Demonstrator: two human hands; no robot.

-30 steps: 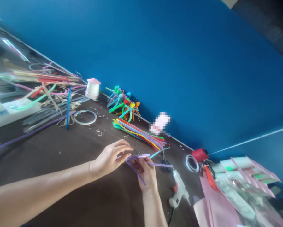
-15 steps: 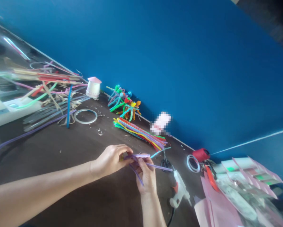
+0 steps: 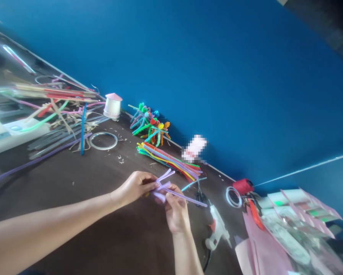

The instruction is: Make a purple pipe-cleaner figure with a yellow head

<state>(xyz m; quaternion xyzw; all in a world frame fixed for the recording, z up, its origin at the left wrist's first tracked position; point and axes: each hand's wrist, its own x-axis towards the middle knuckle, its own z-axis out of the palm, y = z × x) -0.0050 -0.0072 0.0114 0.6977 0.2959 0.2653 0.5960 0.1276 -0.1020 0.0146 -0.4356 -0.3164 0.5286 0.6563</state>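
pinching purple pipe cleaners (image 3: 163, 187) with both hands (image 3: 175, 212) above dark table (image 3: 96, 173)

Clock directions run from the middle of the view. Two hands: left hand (image 3: 141, 186) toward seven o'clock, right hand (image 3: 177, 214) at six, with uncountable overlapping purple pipe cleaners (image 3: 159, 197). One pipe-cleaner bundle (image 3: 169, 160), six. At least five pipe-cleaner figures (image 3: 152, 126) and one pink-roofed white cup (image 3: 112, 107), ten. Two pale rings (image 3: 103, 149), nine and four. One red thread spool (image 3: 242, 186), four. One glue gun (image 3: 217, 229) and one pair of scissors (image 3: 200, 198), five.
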